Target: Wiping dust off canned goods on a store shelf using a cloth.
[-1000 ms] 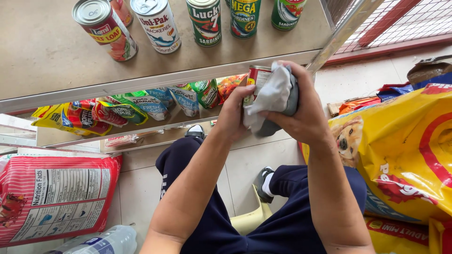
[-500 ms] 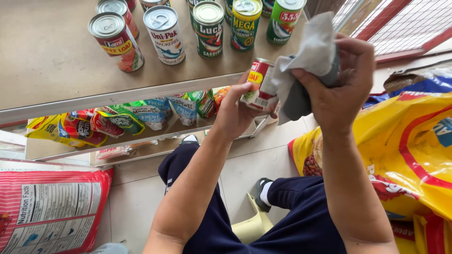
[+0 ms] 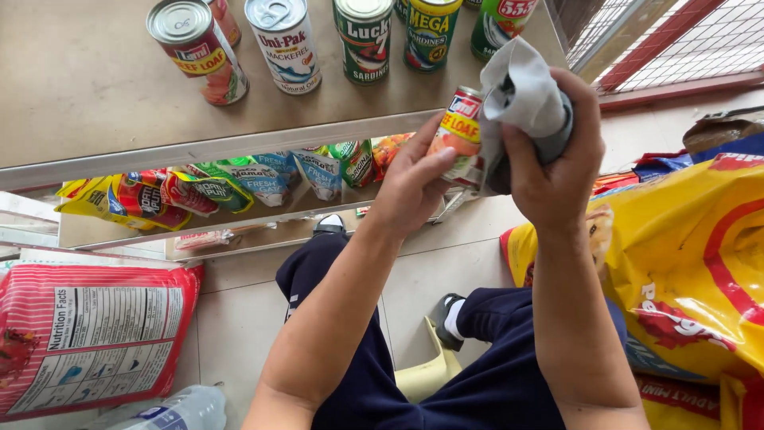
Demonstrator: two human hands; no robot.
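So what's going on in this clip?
A seated person holds a red-labelled can in the left hand and presses a grey cloth against it with the right hand, just in front of a shelf edge. More cans stand in a row on the shelf, small sachets lie on the lower shelf, and a big yellow bag sits at the right.

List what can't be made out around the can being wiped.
Head view only:
- Can: far side and top hidden by the grey cloth and right hand.
- Left hand: palm side hidden behind the hand itself.
- Far-right green can on the shelf: top cut off by the frame edge.
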